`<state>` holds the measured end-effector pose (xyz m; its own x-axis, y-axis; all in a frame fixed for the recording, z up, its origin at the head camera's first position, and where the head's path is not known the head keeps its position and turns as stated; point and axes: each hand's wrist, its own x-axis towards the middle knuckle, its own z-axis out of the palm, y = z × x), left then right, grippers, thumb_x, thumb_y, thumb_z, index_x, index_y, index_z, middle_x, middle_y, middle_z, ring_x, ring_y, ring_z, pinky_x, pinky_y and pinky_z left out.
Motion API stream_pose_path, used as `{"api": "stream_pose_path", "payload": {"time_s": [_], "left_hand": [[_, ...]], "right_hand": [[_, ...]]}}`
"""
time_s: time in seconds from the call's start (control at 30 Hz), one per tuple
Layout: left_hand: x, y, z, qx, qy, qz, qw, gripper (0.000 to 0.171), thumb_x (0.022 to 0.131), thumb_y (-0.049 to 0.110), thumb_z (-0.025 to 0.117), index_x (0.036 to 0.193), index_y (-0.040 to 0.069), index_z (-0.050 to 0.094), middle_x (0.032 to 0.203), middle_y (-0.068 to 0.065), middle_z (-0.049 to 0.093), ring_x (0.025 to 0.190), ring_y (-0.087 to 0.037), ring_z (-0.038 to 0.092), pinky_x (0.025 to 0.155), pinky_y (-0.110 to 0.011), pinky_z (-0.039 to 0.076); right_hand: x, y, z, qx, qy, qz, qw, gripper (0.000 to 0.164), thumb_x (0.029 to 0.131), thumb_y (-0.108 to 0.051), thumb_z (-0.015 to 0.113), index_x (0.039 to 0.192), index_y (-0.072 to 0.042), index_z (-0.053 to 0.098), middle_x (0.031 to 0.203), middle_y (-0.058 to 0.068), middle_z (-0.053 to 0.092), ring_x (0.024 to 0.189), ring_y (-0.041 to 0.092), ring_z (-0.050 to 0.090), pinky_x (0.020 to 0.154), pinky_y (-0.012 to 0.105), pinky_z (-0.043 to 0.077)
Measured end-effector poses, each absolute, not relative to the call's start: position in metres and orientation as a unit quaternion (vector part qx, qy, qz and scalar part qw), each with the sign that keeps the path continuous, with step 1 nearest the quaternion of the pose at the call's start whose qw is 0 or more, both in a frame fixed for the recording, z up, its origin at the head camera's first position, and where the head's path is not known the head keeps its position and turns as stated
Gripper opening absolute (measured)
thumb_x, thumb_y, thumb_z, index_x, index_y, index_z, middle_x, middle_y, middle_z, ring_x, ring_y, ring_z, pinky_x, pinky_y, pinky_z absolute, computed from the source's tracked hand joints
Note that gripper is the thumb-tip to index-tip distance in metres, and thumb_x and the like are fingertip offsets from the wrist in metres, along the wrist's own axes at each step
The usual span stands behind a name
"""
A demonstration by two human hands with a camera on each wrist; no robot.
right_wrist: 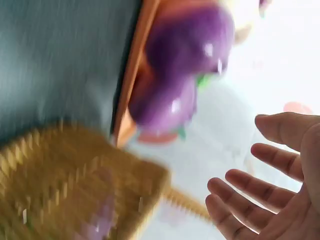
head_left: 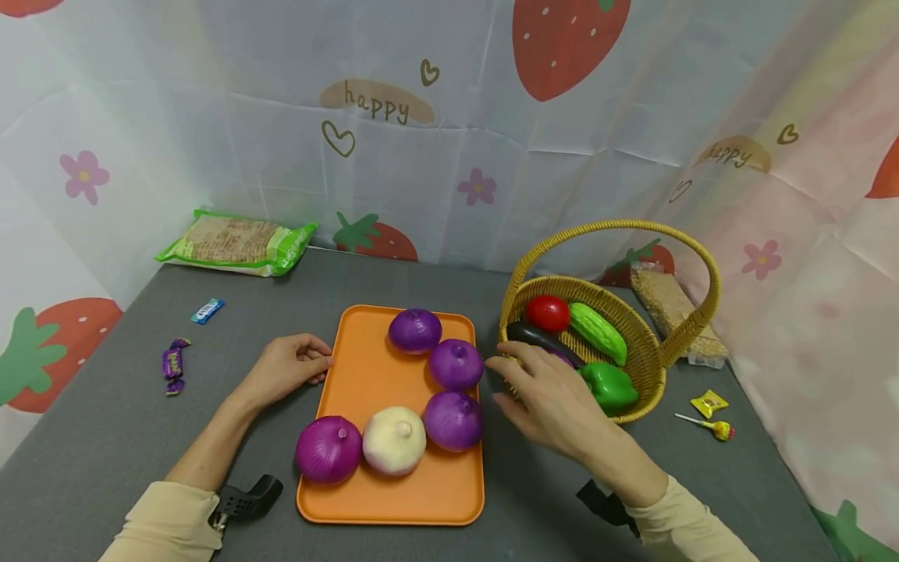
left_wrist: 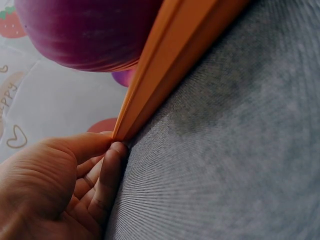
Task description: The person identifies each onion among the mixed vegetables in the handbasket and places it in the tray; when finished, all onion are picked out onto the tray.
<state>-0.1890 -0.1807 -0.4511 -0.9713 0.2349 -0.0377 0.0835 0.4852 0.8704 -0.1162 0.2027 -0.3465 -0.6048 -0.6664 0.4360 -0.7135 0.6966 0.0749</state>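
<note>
My left hand (head_left: 291,365) is at the left edge of an orange tray (head_left: 358,351); in the left wrist view its thumb and a finger pinch the rim. On the tray, purple onions (head_left: 456,364) line the right side, another purple onion (head_left: 328,449) sits front left, and a white onion (head_left: 394,441) lies beside it. My right hand (head_left: 551,398) hovers between tray and wicker basket (head_left: 656,390), fingers spread and holding nothing. The basket contains a tomato (head_left: 548,314), a cucumber (head_left: 598,333), an eggplant (head_left: 544,342), a green bell pepper (head_left: 609,388) and a partly hidden purple item.
A green-edged packet (head_left: 239,243) lies at the back left, and a bag of grain-like bits (head_left: 674,312) behind the basket. Wrapped candies (head_left: 172,364) are on the left. A lollipop (head_left: 720,430) and a yellow candy (head_left: 709,403) lie on the right. The basket's tall handle (head_left: 614,225) arches upward.
</note>
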Motion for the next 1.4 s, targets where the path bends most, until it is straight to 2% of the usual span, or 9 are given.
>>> {"api": "stream_pose_path", "payload": {"time_s": [0.13,0.33,0.53,0.77,1.1,1.23,1.4], "left_hand": [[-0.189,-0.181,-0.451,0.093,0.857,0.501,0.077,0.025,0.092,0.017,0.067,0.106,-0.004,0.065,0.086,-0.012,0.071,0.067,-0.008,0.065,0.063,-0.022,0.055],[-0.189,-0.181,-0.451,0.093,0.857,0.501,0.078,0.025,0.092,0.017,0.067,0.106,-0.004,0.065,0.087,-0.013,0.071,0.067,-0.008,0.065,0.063,-0.022,0.056],[-0.188,-0.180,-0.451,0.093,0.859,0.497,0.081,0.025,0.093,0.017,0.067,0.106,-0.004,0.065,0.087,-0.013,0.071,0.067,-0.009,0.065,0.063,-0.021,0.055],[-0.188,-0.180,-0.450,0.092,0.860,0.496,0.077,0.025,0.093,0.017,0.067,0.106,-0.004,0.065,0.086,-0.013,0.070,0.066,-0.010,0.064,0.063,-0.022,0.055],[-0.189,-0.181,-0.450,0.093,0.861,0.494,0.072,0.024,0.092,0.017,0.067,0.105,-0.004,0.065,0.085,-0.011,0.070,0.065,-0.010,0.064,0.062,-0.023,0.055],[-0.189,-0.181,-0.450,0.092,0.862,0.493,0.074,0.024,0.093,0.017,0.067,0.105,-0.003,0.065,0.085,-0.011,0.070,0.065,-0.010,0.064,0.063,-0.022,0.055],[-0.188,-0.181,-0.450,0.090,0.863,0.491,0.078,0.024,0.093,0.018,0.067,0.105,-0.003,0.066,0.084,-0.011,0.070,0.065,-0.010,0.064,0.063,-0.022,0.055]], "right_hand": [[-0.128,0.226,-0.336,0.337,-0.917,0.061,0.204,0.045,0.081,-0.025,0.079,0.121,-0.011,0.063,0.122,0.014,0.063,0.106,0.031,0.064,0.089,0.046,0.055],[-0.142,0.257,-0.341,0.276,-0.952,0.043,0.125,0.049,0.087,-0.035,0.073,0.129,-0.012,0.060,0.127,0.017,0.059,0.112,0.036,0.061,0.092,0.052,0.052],[-0.147,0.270,-0.352,0.271,-0.960,0.036,0.056,0.048,0.087,-0.031,0.073,0.130,-0.014,0.062,0.129,0.021,0.059,0.110,0.039,0.062,0.093,0.054,0.052],[-0.151,0.274,-0.358,0.306,-0.950,0.034,0.045,0.045,0.084,-0.026,0.077,0.126,-0.013,0.064,0.121,0.017,0.062,0.099,0.030,0.064,0.084,0.047,0.055],[-0.153,0.271,-0.361,0.269,-0.962,0.026,0.020,0.053,0.080,-0.030,0.080,0.128,-0.015,0.063,0.122,0.013,0.063,0.099,0.027,0.068,0.082,0.045,0.056],[-0.154,0.270,-0.361,0.267,-0.963,0.027,0.029,0.052,0.079,-0.030,0.081,0.126,-0.015,0.064,0.118,0.012,0.065,0.097,0.027,0.067,0.081,0.045,0.057],[-0.153,0.269,-0.355,0.232,-0.970,0.041,0.060,0.055,0.082,-0.040,0.076,0.130,-0.018,0.062,0.124,0.016,0.063,0.102,0.032,0.065,0.083,0.050,0.056]]}}
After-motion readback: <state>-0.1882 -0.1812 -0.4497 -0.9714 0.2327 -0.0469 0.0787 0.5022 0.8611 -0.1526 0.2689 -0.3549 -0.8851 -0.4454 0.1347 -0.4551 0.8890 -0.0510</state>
